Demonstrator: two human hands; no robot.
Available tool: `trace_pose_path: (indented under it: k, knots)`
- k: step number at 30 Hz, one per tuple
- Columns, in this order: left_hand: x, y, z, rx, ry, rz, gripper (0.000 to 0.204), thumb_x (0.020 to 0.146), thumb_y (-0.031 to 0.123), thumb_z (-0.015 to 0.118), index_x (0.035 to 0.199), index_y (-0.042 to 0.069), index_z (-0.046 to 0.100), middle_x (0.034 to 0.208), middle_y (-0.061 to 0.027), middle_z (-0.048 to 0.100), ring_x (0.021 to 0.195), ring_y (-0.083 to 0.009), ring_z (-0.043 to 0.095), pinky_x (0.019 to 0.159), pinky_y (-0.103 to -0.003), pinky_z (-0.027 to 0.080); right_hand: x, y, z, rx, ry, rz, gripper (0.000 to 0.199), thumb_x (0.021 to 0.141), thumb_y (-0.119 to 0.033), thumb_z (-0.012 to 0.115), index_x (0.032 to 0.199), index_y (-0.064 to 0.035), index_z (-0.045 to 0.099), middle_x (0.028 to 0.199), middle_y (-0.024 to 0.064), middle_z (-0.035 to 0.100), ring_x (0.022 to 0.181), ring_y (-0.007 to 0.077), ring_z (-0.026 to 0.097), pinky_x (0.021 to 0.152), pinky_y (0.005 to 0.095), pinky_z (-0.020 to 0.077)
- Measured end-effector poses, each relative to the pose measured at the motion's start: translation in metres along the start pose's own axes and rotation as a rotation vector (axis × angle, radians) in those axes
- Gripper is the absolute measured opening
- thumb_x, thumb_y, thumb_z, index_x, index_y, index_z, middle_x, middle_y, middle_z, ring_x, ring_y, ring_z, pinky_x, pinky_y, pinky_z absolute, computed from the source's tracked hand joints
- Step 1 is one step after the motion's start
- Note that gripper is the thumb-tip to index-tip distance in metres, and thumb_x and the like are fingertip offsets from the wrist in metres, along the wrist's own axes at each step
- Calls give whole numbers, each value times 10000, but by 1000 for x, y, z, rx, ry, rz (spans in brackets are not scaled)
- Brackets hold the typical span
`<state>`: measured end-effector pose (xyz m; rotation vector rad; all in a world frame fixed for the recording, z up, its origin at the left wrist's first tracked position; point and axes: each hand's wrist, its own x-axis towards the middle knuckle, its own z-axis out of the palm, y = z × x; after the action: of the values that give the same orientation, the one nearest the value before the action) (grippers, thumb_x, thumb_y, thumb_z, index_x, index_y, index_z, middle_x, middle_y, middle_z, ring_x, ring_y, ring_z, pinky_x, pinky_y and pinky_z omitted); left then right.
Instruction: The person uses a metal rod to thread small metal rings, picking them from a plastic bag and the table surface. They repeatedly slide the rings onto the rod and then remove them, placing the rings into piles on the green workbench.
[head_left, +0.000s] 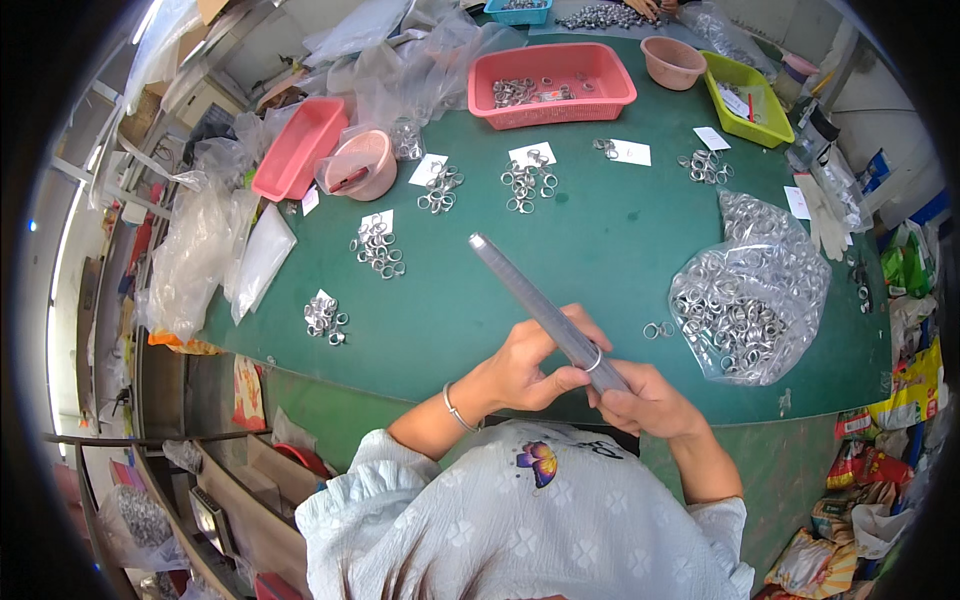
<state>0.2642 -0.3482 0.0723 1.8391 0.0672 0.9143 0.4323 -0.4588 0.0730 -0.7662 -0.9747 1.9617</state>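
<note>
A grey tapered ring mandrel (pixel 530 298) slants across the front of the table, its narrow tip pointing up and left. One silver ring (pixel 594 361) encircles it near the thick end. My left hand (pixel 535 362) is closed around the mandrel, with the thumb beside that ring. Lower down, my right hand (pixel 648 400) grips the thick end. Right of my hands lie a few loose rings (pixel 657 330) and a clear plastic bag (pixel 750 305) full of silver rings.
Ring piles (pixel 378 250) lie beside white paper slips (pixel 532 154) in an arc. Behind them stand a pink basket (pixel 552 113), a pink tray (pixel 300 150), a round pink bowl (pixel 375 178) and a yellow-green basket (pixel 770 125). A co-worker's hand (pixel 640 8) is at the far edge.
</note>
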Motion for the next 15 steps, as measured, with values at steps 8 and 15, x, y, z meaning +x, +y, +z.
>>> trace_pose_path:
  k: [8,15]
  knots:
    - [-4,2,2,18,-4,-84,406,813,335,630,902,-58,576,867,-145,608,707,-206,559,595,-309,439,3,0,7,-520,243,-212,186,845,-174,595,874,-10,511,575,27,430,507,118,412,470,278,329]
    - [-18,5,6,-79,62,-278,388,807,287,652,965,-54,557,974,-160,595,800,-197,562,700,-301,458,4,-4,18,-815,426,-237,194,803,-156,633,873,-16,518,566,114,509,474,275,513,471,345,388]
